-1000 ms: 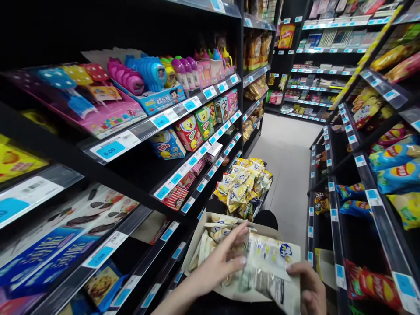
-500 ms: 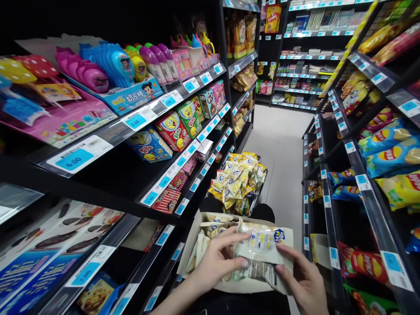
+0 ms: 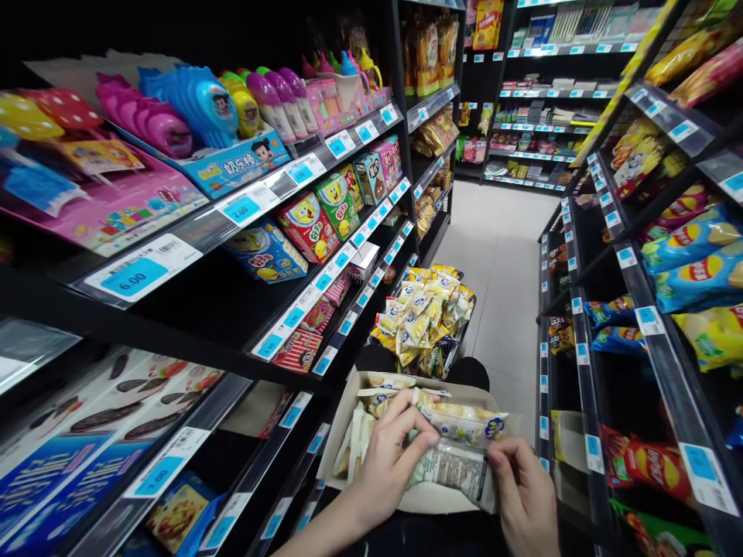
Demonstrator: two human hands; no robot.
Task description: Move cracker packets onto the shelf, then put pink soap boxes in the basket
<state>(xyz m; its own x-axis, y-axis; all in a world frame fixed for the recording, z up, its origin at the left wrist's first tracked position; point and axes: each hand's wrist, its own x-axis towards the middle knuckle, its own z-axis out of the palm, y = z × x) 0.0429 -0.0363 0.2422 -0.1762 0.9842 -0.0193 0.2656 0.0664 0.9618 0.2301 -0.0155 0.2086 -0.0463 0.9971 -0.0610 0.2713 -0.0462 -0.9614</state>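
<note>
Both my hands hold a small stack of white and yellow snack packets [image 3: 461, 441] low in the aisle. My left hand [image 3: 388, 463] grips the stack's left end with fingers curled over the top packet. My right hand [image 3: 522, 499] pinches the right end from below. The stack is held just above an open cardboard box [image 3: 371, 445] that contains more of the same packets standing on edge.
A black basket [image 3: 429, 317] heaped with yellow and white packets stands on the floor ahead. Black shelves [image 3: 325, 290] with toys and candy boxes line the left. Chip bags [image 3: 690, 263] fill the right shelves. A pale tiled aisle floor [image 3: 505, 263] runs forward between them.
The packets have tilted flatter and sunk lower toward the box. My right hand slid under the stack's right end while my left fingers closed over the top.
</note>
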